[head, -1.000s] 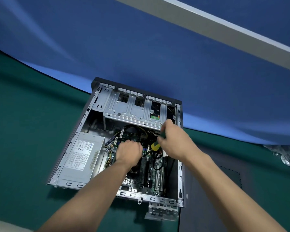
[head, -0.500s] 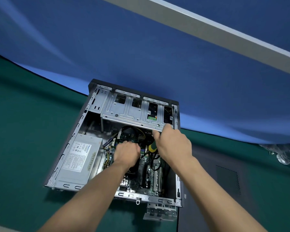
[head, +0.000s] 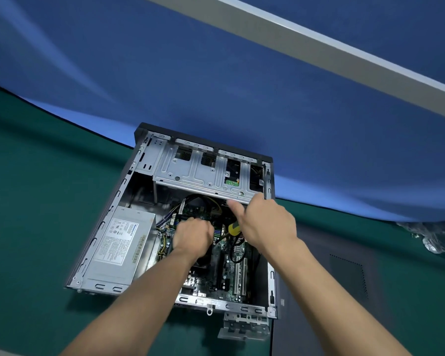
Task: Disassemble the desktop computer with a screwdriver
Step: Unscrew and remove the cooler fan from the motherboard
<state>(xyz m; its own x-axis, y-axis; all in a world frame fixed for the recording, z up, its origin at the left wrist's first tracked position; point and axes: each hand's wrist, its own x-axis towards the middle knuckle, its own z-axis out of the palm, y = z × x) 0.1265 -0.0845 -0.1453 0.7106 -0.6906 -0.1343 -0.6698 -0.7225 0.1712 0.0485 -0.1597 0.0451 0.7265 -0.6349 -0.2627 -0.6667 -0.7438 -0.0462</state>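
Open computer case (head: pixel 129 201) lies flat, long axis toward 1 o'clock; left hand (head: pixel 193 236) curled inside, contents hidden; right hand (head: pixel 265 224) grips yellow-handled screwdriver (head: pixel 233 228).

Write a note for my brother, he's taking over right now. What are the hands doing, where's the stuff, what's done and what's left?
Left hand: curled inside the computer case, over the motherboard; what it holds is hidden.
Right hand: grip on the yellow screwdriver, fingers up at the drive cage edge.
Done: side panel off, lying right of the case.
Left: power supply, drive cage and motherboard are still in.
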